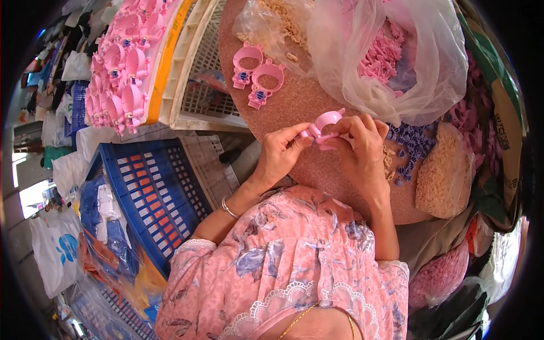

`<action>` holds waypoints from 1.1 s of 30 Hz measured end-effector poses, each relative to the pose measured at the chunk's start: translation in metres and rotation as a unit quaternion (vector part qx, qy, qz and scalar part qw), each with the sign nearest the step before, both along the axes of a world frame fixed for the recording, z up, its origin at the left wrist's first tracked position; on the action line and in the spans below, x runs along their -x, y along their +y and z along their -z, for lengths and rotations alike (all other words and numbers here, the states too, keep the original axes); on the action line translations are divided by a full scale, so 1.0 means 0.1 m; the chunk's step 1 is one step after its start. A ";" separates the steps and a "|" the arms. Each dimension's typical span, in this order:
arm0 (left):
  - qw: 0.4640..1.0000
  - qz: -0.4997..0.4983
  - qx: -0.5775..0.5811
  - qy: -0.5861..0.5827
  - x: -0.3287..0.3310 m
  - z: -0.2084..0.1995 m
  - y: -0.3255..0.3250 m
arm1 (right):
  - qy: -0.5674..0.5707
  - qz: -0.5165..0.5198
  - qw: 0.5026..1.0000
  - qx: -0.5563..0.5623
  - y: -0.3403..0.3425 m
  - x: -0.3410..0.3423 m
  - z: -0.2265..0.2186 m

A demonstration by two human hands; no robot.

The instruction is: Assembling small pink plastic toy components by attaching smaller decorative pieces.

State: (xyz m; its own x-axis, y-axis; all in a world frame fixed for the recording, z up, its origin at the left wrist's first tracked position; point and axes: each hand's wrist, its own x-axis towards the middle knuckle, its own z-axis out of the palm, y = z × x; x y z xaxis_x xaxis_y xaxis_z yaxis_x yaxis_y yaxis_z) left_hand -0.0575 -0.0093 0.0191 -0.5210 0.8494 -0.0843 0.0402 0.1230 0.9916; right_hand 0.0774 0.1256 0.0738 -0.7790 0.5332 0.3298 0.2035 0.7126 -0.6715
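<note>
Head view: left hand (281, 148) nearly closed, thumb and forefinger pinching one side of a pink ring-shaped plastic part (327, 119); right hand (362, 148) likewise, fingers curled onto its other side. Part held above the speckled brown tabletop (317, 173). Two similar pink rings (260, 92) lie beyond the left hand; small blue pieces (416, 146) lie beside the right.

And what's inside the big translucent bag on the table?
Small pink pieces show in the open translucent bag. Whatever lies beneath them or behind its cloudy folds is hidden.
</note>
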 end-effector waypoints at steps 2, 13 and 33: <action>0.998 0.000 -0.023 0.053 0.00 -0.01 0.00 | -0.034 0.063 0.997 -0.012 -0.09 0.01 -0.01; 0.908 -0.035 -0.012 -0.417 0.02 -0.09 0.08 | 0.046 0.125 0.989 -0.059 -0.09 0.00 0.10; 0.910 -0.158 -0.293 -0.247 1.22 -1.29 -0.37 | 0.133 0.157 0.969 -0.136 0.03 -0.28 0.16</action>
State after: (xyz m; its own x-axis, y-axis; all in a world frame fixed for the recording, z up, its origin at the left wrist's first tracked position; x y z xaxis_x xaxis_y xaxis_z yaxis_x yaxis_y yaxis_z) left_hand -0.1798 -0.0466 0.1482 -0.7682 0.6386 0.0455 -0.3740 -0.5053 0.7777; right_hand 0.1053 0.1282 0.0582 -0.4616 0.5950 0.6580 0.2845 0.8018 -0.5255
